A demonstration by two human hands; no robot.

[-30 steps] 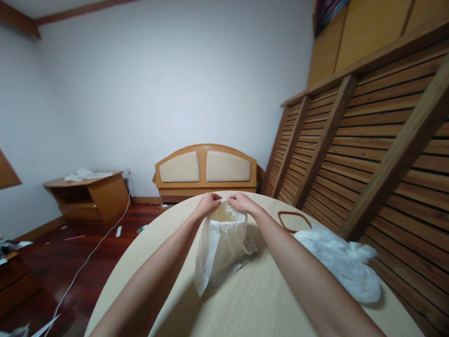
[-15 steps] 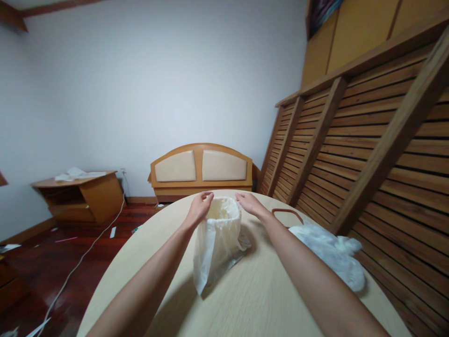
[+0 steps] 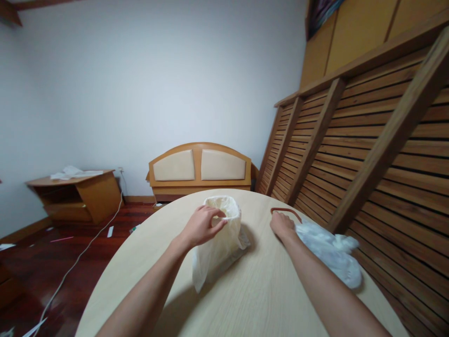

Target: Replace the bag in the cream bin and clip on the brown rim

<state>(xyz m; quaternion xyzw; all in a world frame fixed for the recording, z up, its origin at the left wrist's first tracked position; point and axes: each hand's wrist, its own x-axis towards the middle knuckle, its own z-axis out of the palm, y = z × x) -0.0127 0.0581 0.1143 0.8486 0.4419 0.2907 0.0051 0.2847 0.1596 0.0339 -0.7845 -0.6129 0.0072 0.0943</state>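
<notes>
A small round bin lined with a thin white plastic bag (image 3: 219,234) stands on the pale round table (image 3: 252,290). My left hand (image 3: 201,224) grips the bag at the near rim of the bin, fingers curled over the edge. My right hand (image 3: 281,225) has its fingers closed at a brown ring-shaped rim piece (image 3: 286,211) lying flat on the table to the right. Whether it grips the ring is hidden by the back of the hand.
A heap of crumpled white plastic bags (image 3: 329,252) lies at the table's right edge, against slatted wooden frames (image 3: 368,140). A headboard (image 3: 199,168) leans on the far wall. A wooden cabinet (image 3: 75,194) and a white cable (image 3: 80,262) are on the floor at left.
Both hands left the far rim of the bag. My left hand came to the near rim and closed on it. My right hand moved right to the brown ring.
</notes>
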